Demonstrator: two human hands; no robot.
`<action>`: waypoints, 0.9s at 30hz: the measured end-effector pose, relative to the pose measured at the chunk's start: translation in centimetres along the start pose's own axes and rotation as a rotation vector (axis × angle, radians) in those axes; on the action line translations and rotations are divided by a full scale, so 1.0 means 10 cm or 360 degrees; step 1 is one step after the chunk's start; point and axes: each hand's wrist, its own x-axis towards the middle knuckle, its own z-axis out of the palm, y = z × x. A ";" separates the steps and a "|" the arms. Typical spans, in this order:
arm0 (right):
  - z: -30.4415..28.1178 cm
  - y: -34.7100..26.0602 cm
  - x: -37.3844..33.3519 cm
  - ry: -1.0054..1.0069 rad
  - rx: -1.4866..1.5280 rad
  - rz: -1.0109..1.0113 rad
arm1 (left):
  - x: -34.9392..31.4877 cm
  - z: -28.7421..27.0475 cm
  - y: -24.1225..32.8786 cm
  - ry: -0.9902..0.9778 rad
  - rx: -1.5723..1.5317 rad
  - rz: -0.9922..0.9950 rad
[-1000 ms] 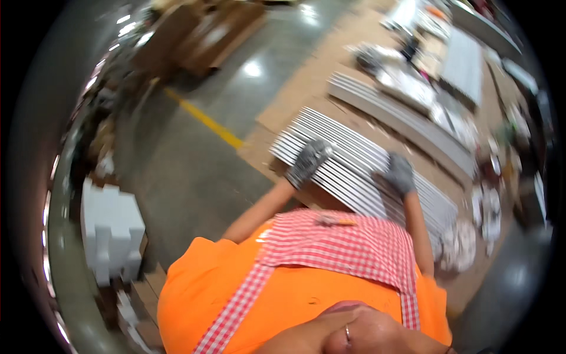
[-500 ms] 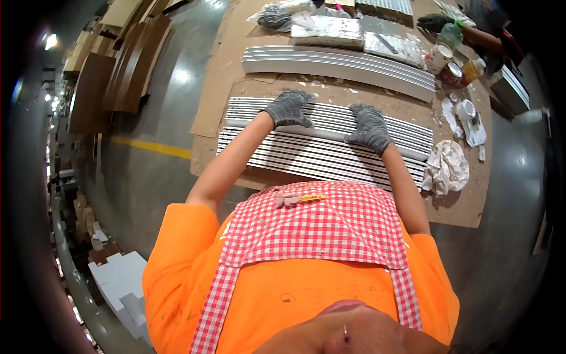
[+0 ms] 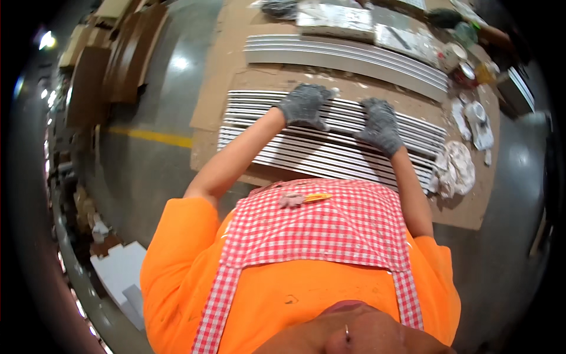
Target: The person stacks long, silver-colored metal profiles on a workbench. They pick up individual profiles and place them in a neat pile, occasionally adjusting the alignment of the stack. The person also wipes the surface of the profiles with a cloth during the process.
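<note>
White slatted panels lie crosswise in front of me, a far one [image 3: 253, 103] and a near one [image 3: 283, 148], side by side with dark lines between their slats. My left hand [image 3: 303, 106], in a grey knit glove, is wrapped over the far panel left of its middle, thumb toward me and fingers at its far edge. Farther right, my gloved right hand [image 3: 380, 127] grips the same panel, its fingertips at the far edge. The undersides of both hands are hidden. Beyond them rests another long white grooved piece [image 3: 348, 59].
Cardboard [image 3: 206, 112] covers the table. On the right lie a crumpled cloth [image 3: 455, 171], a white cup [image 3: 474, 112] and cans [image 3: 464, 75]. White-smeared blocks [image 3: 336, 22] stand at the back. Another person's gloved hand [image 3: 443, 19] is at the far right.
The far panel has shifted against the near one, and the plain grey strip between them no longer shows. Both hands keep their hold. The view has shifted slightly.
</note>
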 end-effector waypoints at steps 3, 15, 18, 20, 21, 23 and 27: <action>0.22 0.21 0.03 0.0135 0.0103 -0.0062 | 0.09 0.09 0.06 -0.0100 0.0012 -0.0070; 0.32 -0.25 -0.36 0.0508 0.0261 -0.0101 | 0.20 0.41 0.11 0.0036 -0.0028 -0.0151; 0.31 -0.34 -0.48 0.0649 0.0603 -0.0173 | 0.19 0.43 0.07 0.0049 -0.0008 -0.0124; 0.35 -0.35 -0.52 0.0681 0.0827 -0.0145 | 0.19 0.39 0.07 0.0125 0.0053 -0.0126; 0.35 -0.37 -0.55 0.0683 0.0766 -0.0092 | 0.18 0.35 0.04 0.0165 0.0035 -0.0139; 0.31 -0.38 -0.61 0.0586 0.0732 0.0017 | 0.18 0.29 -0.02 0.0282 0.0021 -0.0144; 0.45 -0.23 -0.62 0.0564 0.0479 0.0081 | 0.19 -0.07 -0.09 0.0630 0.0017 -0.0005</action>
